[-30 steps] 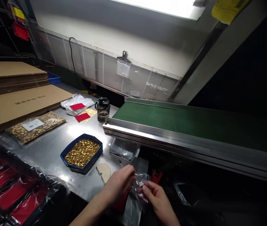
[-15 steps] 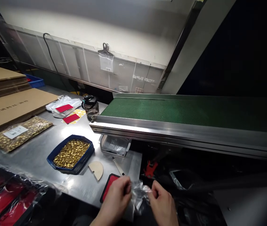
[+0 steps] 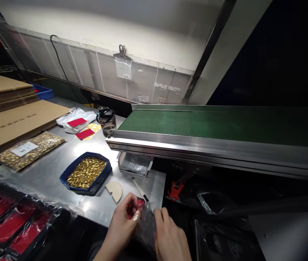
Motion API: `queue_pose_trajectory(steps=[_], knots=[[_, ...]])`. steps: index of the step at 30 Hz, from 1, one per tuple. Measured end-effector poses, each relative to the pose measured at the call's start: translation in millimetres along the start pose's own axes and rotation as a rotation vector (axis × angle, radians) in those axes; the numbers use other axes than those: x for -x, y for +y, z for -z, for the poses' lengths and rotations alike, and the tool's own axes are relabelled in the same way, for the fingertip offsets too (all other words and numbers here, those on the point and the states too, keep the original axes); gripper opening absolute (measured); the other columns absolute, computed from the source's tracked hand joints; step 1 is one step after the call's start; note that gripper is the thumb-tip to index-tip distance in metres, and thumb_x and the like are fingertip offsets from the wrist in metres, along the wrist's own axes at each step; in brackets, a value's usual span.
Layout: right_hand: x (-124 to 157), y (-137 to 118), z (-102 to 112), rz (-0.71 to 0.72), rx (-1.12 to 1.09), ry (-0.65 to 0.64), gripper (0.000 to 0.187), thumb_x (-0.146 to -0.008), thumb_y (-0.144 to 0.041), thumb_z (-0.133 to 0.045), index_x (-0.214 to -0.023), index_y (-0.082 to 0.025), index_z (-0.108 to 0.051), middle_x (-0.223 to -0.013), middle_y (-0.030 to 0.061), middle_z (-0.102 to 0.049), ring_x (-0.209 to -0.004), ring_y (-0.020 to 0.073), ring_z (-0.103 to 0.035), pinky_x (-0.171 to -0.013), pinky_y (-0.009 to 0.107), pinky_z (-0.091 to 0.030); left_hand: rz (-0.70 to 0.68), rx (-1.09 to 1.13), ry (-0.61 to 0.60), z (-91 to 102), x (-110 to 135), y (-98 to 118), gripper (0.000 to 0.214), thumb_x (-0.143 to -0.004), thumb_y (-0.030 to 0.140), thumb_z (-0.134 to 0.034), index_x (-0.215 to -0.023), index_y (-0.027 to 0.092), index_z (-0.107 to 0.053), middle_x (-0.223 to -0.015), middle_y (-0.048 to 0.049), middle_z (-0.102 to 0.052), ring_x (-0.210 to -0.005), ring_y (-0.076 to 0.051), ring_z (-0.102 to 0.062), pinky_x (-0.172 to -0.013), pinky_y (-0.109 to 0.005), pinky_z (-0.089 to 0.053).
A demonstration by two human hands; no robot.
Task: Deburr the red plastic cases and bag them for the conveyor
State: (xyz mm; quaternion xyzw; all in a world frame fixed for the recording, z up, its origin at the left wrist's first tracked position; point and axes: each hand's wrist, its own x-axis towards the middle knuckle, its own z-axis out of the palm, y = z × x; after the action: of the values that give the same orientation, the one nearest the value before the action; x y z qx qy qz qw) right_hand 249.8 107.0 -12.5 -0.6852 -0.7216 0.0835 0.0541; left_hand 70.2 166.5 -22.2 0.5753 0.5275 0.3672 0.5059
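Note:
My left hand (image 3: 123, 221), at the front edge of the metal table, pinches a red piece with a dark edge (image 3: 140, 203); my fingers cover most of it. Against this piece lies a clear plastic bag (image 3: 146, 226), with its side gripped by my right hand (image 3: 170, 233). How far the red piece sits inside the bag I cannot tell. Just beyond my hands rest a pen-like tool with a pale handle (image 3: 140, 189) and a beige half-round piece (image 3: 114, 191). A blue tray (image 3: 64, 177) full of small gold-coloured pieces stands to their left.
A green conveyor belt (image 3: 175, 123) with metal sides runs rightward above a holder of clear bags (image 3: 134, 165). Flat cardboard (image 3: 20, 123), a bag of gold pieces (image 3: 31, 149), a dark bottle (image 3: 106, 121) and red cards (image 3: 85, 134) lie leftward. Plastic-wrapped red pieces (image 3: 15, 228) fill the lower left.
The red, dark-edged piece has left the tabletop and is now in my left hand. The crumpled bag is spread out between my hands, and my right hand has moved left.

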Motion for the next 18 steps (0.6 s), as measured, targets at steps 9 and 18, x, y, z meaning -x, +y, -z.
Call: queue_pose_trajectory(steps=[9, 18], knots=[[-77.5, -62.0, 10.9, 0.098, -0.422, -0.267, 0.011, -0.09, -0.033, -0.061, -0.089, -0.027, -0.07, -0.084, -0.0032, -0.073, -0.078, 0.0155, -0.068, -0.064, 0.022, -0.04, 0.137, -0.169, 0.104, 83.2, 55.3, -66.3, 0.025, -0.085, 0.041, -0.062, -0.076, 0.02, -0.053, -0.069, 0.0023, -0.046, -0.066, -0.015, -0.046, -0.062, -0.024, -0.038], [-73.7, -58.7, -29.6, 0.016, -0.291, -0.298, 0.055, -0.071, -0.016, -0.072, -0.124, -0.009, -0.059, -0.139, 0.0242, -0.056, -0.133, 0.0411, -0.049, -0.106, 0.05, -0.038, 0.417, 0.102, 0.203, 86.7, 77.7, -118.6, 0.048, -0.075, 0.064, -0.069, -0.076, 0.019, -0.052, -0.06, 0.0066, -0.044, -0.045, -0.01, -0.041, -0.041, -0.02, -0.032]])
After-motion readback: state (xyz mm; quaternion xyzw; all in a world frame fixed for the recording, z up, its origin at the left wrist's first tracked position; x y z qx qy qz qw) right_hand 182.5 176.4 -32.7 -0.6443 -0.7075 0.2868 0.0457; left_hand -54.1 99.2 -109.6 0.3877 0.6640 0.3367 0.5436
